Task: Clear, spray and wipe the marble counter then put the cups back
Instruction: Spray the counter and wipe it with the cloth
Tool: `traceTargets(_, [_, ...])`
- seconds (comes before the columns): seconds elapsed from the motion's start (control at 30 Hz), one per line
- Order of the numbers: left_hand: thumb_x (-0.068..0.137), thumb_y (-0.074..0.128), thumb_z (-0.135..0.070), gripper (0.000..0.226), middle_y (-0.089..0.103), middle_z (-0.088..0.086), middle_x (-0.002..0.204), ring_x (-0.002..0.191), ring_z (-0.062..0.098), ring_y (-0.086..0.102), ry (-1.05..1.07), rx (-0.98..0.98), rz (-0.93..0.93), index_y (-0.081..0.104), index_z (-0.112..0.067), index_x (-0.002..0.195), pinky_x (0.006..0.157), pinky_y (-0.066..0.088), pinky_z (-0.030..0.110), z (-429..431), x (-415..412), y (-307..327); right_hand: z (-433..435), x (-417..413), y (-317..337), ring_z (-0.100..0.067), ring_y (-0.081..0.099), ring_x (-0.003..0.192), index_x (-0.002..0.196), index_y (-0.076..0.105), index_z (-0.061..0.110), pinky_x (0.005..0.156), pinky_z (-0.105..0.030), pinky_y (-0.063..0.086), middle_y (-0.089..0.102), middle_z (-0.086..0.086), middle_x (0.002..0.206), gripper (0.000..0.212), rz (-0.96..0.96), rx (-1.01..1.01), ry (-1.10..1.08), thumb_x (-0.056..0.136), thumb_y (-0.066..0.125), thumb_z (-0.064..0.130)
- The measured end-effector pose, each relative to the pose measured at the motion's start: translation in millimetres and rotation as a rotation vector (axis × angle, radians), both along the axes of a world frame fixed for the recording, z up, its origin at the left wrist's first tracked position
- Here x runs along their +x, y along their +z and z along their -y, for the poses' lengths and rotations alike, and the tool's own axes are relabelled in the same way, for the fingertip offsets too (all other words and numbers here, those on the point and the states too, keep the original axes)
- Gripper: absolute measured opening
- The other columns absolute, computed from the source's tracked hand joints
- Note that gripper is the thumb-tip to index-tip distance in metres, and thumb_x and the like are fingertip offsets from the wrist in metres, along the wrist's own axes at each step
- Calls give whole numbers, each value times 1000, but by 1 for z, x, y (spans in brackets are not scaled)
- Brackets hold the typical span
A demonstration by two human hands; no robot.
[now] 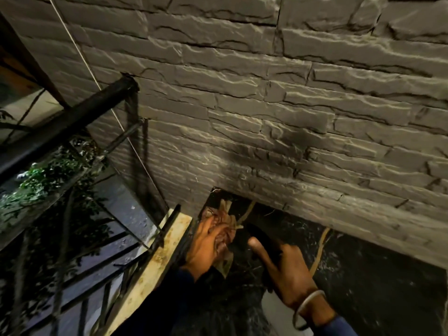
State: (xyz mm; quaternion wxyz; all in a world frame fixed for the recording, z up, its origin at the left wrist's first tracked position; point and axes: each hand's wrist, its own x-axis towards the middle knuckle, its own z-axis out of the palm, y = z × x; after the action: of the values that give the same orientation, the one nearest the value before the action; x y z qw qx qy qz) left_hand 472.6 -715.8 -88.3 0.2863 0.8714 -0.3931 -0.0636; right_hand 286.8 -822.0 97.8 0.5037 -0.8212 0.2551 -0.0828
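Note:
The black marble counter (368, 275) with tan veins runs along the foot of a stone wall. My left hand (206, 248) presses a crumpled brownish cloth (226, 218) onto the counter's far left corner, next to the wall. My right hand (291, 275), with a bangle on the wrist, is closed around a dark object (263, 240) just right of the cloth; its shape is too dark to make out. No cups are in view.
A grey rough stone wall (266, 105) rises directly behind the counter. A cream ledge (157, 260) and black metal railing (72, 117) border the counter's left side, with foliage (43, 180) and a drop to the ground beyond.

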Motion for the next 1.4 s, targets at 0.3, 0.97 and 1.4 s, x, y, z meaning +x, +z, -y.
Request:
traceTargets(0.3, [84,67,-25,53,36,11,147,135,34,34,105,115,-67,53,-30,135,116,28,37,37,82,-17,-15,-9,-18,5,61,55,113,64,40,64,-18,50,69,12,75,62,-66,-2,23,74,39,82])
traceTargets(0.97, [74,73,-14,70,39,16,145,132,38,40,361,252,21,47,-20,139,108,37,45,-201,-163,1,-76,-143,-18,8,63,75,133,51,41,56,-5,47,65,10,107,45,-1,42,-1,88,49,49])
traceTargets(1.4, [80,61,-23,65,28,17,154,143,39,22,149,204,-28,46,-22,143,122,14,43,-102,-177,1,-90,-251,-60,19,56,93,132,53,44,82,2,38,67,18,113,54,-15,-99,-167,86,40,69])
